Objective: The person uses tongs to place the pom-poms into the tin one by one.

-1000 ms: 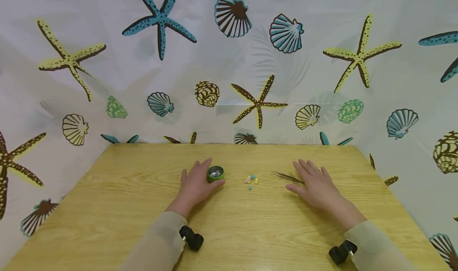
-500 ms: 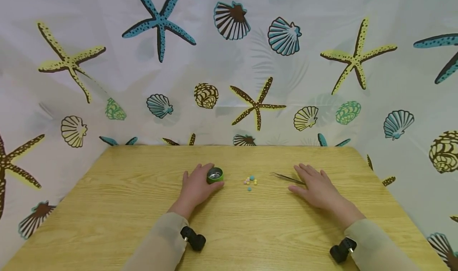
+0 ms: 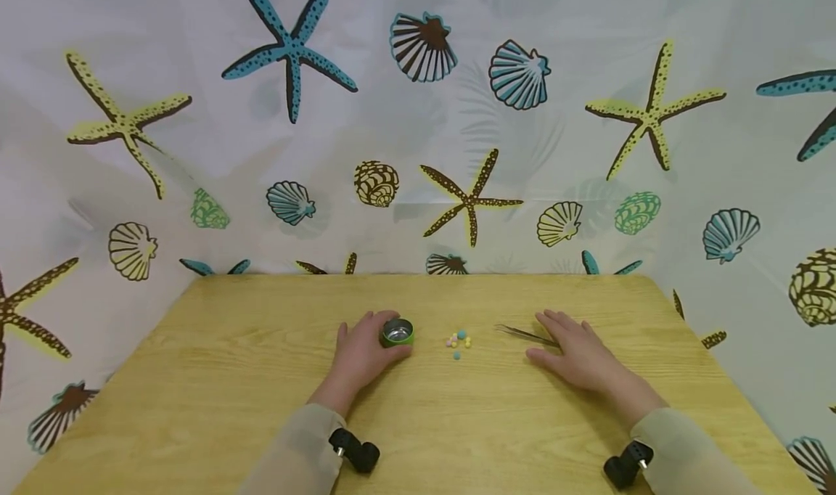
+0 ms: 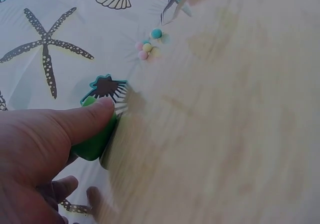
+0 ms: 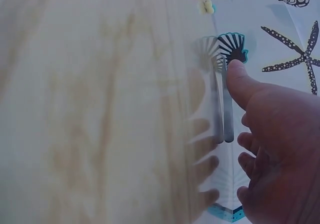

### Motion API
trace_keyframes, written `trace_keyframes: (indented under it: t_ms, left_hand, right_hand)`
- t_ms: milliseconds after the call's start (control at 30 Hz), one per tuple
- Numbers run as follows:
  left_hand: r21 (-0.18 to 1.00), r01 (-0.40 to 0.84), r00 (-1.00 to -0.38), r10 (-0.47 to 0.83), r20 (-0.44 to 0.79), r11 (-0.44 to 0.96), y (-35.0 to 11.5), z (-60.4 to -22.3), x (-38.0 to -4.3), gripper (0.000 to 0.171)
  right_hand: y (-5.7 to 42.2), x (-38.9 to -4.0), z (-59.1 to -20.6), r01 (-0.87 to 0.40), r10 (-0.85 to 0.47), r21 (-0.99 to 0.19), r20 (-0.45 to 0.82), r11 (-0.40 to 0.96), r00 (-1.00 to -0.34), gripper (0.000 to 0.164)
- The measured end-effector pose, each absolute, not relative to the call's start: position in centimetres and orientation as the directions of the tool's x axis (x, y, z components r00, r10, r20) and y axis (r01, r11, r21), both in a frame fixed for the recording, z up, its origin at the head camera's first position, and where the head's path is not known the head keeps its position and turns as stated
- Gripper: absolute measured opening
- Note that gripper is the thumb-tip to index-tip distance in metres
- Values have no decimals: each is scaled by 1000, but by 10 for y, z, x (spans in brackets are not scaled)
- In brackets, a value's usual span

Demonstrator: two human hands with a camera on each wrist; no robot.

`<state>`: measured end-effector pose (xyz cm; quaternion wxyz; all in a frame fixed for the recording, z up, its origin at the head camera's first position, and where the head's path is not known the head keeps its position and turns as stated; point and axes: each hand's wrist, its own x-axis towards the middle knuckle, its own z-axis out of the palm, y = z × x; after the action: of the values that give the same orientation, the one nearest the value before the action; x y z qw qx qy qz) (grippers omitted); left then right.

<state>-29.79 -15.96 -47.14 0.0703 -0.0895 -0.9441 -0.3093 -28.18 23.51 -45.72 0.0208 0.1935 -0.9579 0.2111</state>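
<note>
1. the left hand curls round the green tin, thumb on the near side and a finger bent round the far side; its grip is clamped on the tin; a second ago those fingers stretched straighter past it.
2. the tin is left of centre on the counter, mouth up, shiny inside; it sits much where it was beside the balls.
3. the right hand is at the handle end of the tweezers; its grip is apart, thumb and fingers clear of each other; the fingers looked more spread a second ago and have drawn nearer together; i cannot tell whether any touches the metal.
4. the tweezers lie on the counter, tips toward the balls, as before.
5. the balls, pink, yellow and blue, lie between tin and tweezers, one blue one nearer the person; their layout matches the earlier frames.
6. the patterned sheet behind appears slightly lower in the head view than before
</note>
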Motion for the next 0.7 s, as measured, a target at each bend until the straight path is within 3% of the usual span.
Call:
trace_keyframes:
  t_ms: [700]
  left_hand:
    - [609,271,-962,187,200,745,-142,-474,-293,69]
  right_hand:
    - [234,-285,-460,-356,-360,-517,98,778,-928,74]
